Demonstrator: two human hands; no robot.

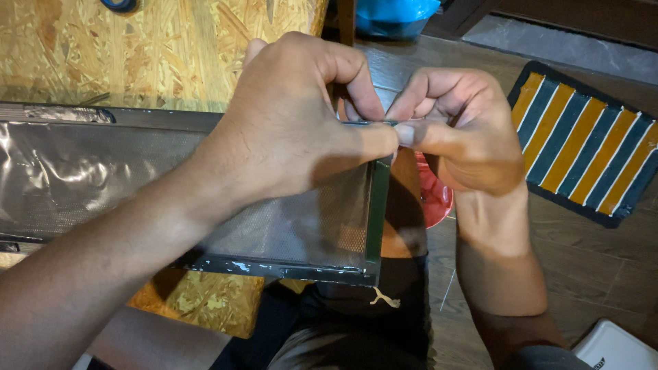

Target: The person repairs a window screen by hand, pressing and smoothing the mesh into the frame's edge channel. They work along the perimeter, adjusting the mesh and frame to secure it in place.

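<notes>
Likely light and fairly stiff along the dark frame, yet flexible and easily dented across the mesh; best gripped by the frame edge, never by the fine screen, and with care for the glossy plastic film, which looks slippery and prone to tearing.

Framed mesh panel [295, 226] lying flat over the chipboard bench [137, 48], right end jutting past the bench edge above the lap. Dark green-black frame, chipped with pale flecks along the near rail; grey, finely perforated screen; crinkled clear film shining over the left part of the panel.

Left hand [288, 123] curled over the panel's far right corner, thumb and forefinger pinched tight on a thin strip at the top edge. Right hand [459, 130] just right of that corner, fingers folded in, thumb and forefinger pinched narrow on the same strip, thumb tips of both hands almost touching.

Red round dish [435, 195] on the floor just right of the panel, partly hidden below the right hand. Striped mat [582, 137] well to the right of the panel; blue bag [394, 15] beyond its far corner.
</notes>
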